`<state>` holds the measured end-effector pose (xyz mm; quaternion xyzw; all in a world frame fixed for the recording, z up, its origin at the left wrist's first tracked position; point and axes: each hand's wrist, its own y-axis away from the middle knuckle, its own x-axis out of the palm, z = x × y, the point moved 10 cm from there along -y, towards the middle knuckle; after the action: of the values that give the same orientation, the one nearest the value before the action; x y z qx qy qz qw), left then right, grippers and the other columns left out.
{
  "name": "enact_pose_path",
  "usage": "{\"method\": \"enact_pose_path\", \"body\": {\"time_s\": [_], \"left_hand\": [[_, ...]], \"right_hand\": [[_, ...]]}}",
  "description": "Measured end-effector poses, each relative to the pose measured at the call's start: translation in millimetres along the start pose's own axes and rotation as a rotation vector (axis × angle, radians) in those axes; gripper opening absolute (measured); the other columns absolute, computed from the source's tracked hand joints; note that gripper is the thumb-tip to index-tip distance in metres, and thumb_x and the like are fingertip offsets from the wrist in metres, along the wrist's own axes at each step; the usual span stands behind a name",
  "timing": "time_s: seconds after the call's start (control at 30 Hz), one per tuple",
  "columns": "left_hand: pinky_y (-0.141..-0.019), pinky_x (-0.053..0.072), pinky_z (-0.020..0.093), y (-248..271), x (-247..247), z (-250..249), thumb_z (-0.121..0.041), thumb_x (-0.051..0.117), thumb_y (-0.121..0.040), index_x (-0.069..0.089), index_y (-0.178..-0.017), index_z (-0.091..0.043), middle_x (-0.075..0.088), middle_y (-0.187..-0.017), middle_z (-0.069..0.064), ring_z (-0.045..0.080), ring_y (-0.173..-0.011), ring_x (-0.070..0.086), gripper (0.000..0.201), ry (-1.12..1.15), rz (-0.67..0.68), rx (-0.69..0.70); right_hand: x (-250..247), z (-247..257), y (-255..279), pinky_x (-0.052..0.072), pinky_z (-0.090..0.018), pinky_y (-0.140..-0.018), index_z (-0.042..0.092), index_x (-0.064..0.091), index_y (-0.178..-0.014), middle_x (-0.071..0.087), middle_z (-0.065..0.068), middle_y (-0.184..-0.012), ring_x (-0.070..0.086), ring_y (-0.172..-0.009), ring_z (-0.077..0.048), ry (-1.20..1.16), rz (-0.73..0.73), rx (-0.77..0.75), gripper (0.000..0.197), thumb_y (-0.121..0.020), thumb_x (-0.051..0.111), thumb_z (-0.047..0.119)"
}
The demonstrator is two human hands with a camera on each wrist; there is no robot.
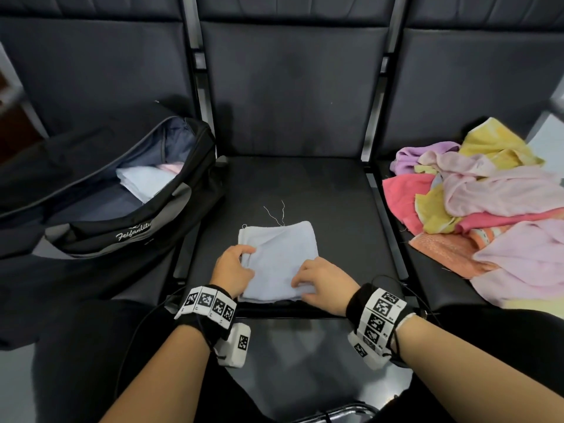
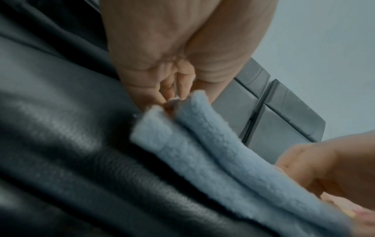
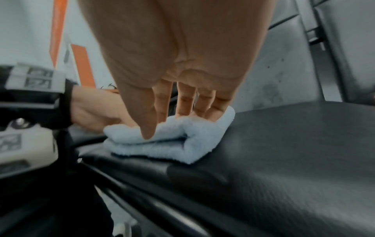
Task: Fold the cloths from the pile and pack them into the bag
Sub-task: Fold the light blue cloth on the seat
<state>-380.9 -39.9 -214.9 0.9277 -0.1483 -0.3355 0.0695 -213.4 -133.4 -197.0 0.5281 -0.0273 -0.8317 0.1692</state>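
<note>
A light blue cloth point(image 1: 280, 248), folded into a small rectangle, lies on the middle black seat point(image 1: 341, 209). My left hand point(image 1: 247, 254) pinches its layered left edge, and the left wrist view shows curled fingers on the cloth point(image 2: 213, 152). My right hand point(image 1: 300, 285) grips the near right part. In the right wrist view its thumb and fingers point(image 3: 192, 109) pinch a raised fold of the cloth point(image 3: 172, 147). The open black bag point(image 1: 131, 227) sits on the left seat with folded cloths point(image 1: 146, 181) inside. The pile of cloths point(image 1: 476, 203) lies on the right seat.
Metal armrest bars point(image 1: 384, 215) separate the seats. Loose white threads point(image 1: 274, 213) trail from the cloth's far edge. My dark-clothed legs point(image 1: 91, 346) are below the seat's front edge. The seat backs point(image 1: 293, 87) rise behind.
</note>
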Motion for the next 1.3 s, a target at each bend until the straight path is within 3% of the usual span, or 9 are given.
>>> {"method": "enact_pose_path", "body": {"time_s": [0.3,0.4,0.53,0.67,0.8,0.93,1.03,1.2,1.3], "left_hand": [[-0.089,0.048,0.035,9,1,-23,0.001,0.057,-0.08,0.069,-0.11,-0.025,0.052,-0.118,-0.004,0.022,-0.11,0.049,0.041,-0.357,-0.062,0.12],[-0.095,0.044,0.036,23,33,-43,-0.038,0.063,-0.085,0.07,-0.108,-0.034,0.058,-0.116,-0.013,0.018,-0.113,0.051,0.025,-0.571,0.139,0.259],[-0.094,0.039,0.035,31,56,-38,-0.072,0.06,-0.071,0.062,-0.114,-0.038,0.05,-0.115,-0.016,0.016,-0.11,0.046,0.055,-0.697,0.231,0.251],[-0.087,0.043,0.035,28,51,-41,-0.042,0.069,-0.078,0.057,-0.116,-0.029,0.054,-0.117,-0.007,0.022,-0.106,0.053,0.042,-0.819,0.167,0.295],[-0.081,0.049,0.036,23,39,-43,-0.011,0.051,-0.087,0.061,-0.104,-0.021,0.063,-0.107,0.0,0.027,-0.099,0.06,0.022,-0.753,0.074,0.281],[-0.08,0.051,0.038,17,35,-39,-0.009,0.051,-0.087,0.061,-0.093,-0.017,0.064,-0.095,0.001,0.027,-0.095,0.061,0.014,-0.616,0.11,0.263],[-0.077,0.044,0.032,18,33,-39,-0.007,0.051,-0.082,0.056,-0.079,-0.021,0.059,-0.08,-0.004,0.024,-0.094,0.055,0.015,-0.581,0.1,0.308],[-0.089,0.04,0.03,12,24,-32,-0.008,0.058,-0.076,0.065,-0.083,-0.025,0.06,-0.084,-0.009,0.017,-0.098,0.054,0.02,-0.51,0.121,0.291],[-0.076,0.046,0.024,7,14,-23,-0.01,0.064,-0.073,0.059,-0.074,-0.026,0.061,-0.078,-0.004,0.019,-0.083,0.057,0.017,-0.3,0.129,0.192]], "right_hand": [[17,9,10,0.035,-0.03,-0.073,0.028,0.061,-0.108,0.056,0.004,-0.11,0.052,-0.096,-0.023,0.293,-0.101,-0.086,0.046,-0.068,0.059,0.006],[13,11,12,0.047,-0.034,-0.066,0.023,0.066,-0.106,0.06,-0.002,-0.103,0.058,-0.088,-0.027,0.279,-0.176,-0.111,0.049,-0.062,0.062,0.002],[-1,3,5,0.051,-0.041,-0.077,0.012,0.069,-0.109,0.063,-0.007,-0.105,0.056,-0.095,-0.031,0.119,-0.195,-0.057,0.042,-0.073,0.054,-0.004],[-29,-16,3,0.045,-0.026,-0.087,0.011,0.071,-0.108,0.068,-0.004,-0.102,0.059,-0.095,-0.021,-0.236,-0.289,0.077,0.036,-0.08,0.054,-0.004],[-34,-26,5,0.044,-0.02,-0.089,0.016,0.067,-0.117,0.068,0.0,-0.108,0.059,-0.101,-0.016,-0.297,-0.281,0.161,0.04,-0.081,0.056,0.002],[-4,-5,7,0.042,-0.032,-0.093,0.021,0.059,-0.122,0.058,0.005,-0.12,0.048,-0.111,-0.02,0.084,-0.147,-0.006,0.048,-0.075,0.054,0.01],[6,-8,7,0.037,-0.029,-0.09,0.019,0.06,-0.117,0.056,0.006,-0.125,0.049,-0.118,-0.02,0.16,-0.165,-0.022,0.043,-0.075,0.055,0.01],[-9,-39,2,0.045,-0.033,-0.084,0.018,0.064,-0.105,0.065,0.0,-0.1,0.058,-0.093,-0.021,-0.167,-0.254,0.15,0.025,-0.084,0.055,0.007],[-23,-56,5,0.047,-0.022,-0.07,0.026,0.06,-0.092,0.065,0.008,-0.083,0.058,-0.076,-0.008,-0.419,-0.331,0.218,0.018,-0.084,0.059,0.011]]}}
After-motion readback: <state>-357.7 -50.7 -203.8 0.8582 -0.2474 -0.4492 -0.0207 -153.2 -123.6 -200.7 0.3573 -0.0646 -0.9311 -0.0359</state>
